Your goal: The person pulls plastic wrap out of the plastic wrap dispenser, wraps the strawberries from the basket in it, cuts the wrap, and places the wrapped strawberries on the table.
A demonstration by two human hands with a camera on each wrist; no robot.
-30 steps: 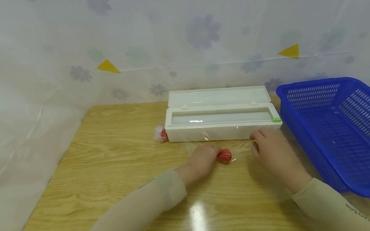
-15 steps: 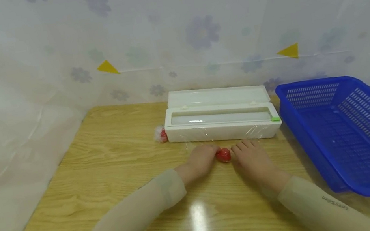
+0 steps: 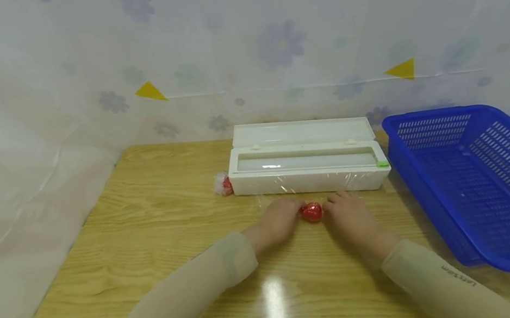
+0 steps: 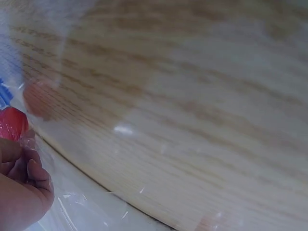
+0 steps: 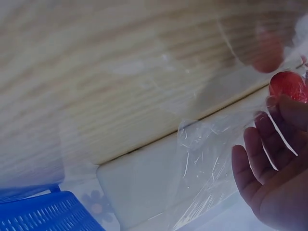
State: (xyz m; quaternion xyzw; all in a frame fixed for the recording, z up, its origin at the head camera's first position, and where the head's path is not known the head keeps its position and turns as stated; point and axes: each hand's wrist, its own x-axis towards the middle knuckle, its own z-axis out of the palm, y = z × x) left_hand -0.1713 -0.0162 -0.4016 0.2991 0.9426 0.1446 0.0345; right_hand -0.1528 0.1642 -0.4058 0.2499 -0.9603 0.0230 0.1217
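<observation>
A small red, strawberry-like fruit (image 3: 312,212) lies on the table between my two hands, with clear cling film (image 5: 197,159) around it. On its left side, my left hand (image 3: 281,219) pinches the film with curled fingers, tight against the fruit. My right hand (image 3: 350,217) is close on the other side. Its thumb and index fingertip pinch the film beside the fruit, while the other fingers spread loosely in the right wrist view. The film stretches up toward the front of a white cling film dispenser box (image 3: 310,181), whose lid stands open.
Beside the dispenser's left end sits another red piece wrapped in film (image 3: 223,184). A blue plastic basket (image 3: 431,198) stands at the right, close to my right forearm. A flowered curtain (image 3: 282,45) hangs behind the wooden table (image 3: 146,224).
My right hand has come left from near the dispenser's right end to the fruit's right side, drawing film along. My left hand has stayed in place.
</observation>
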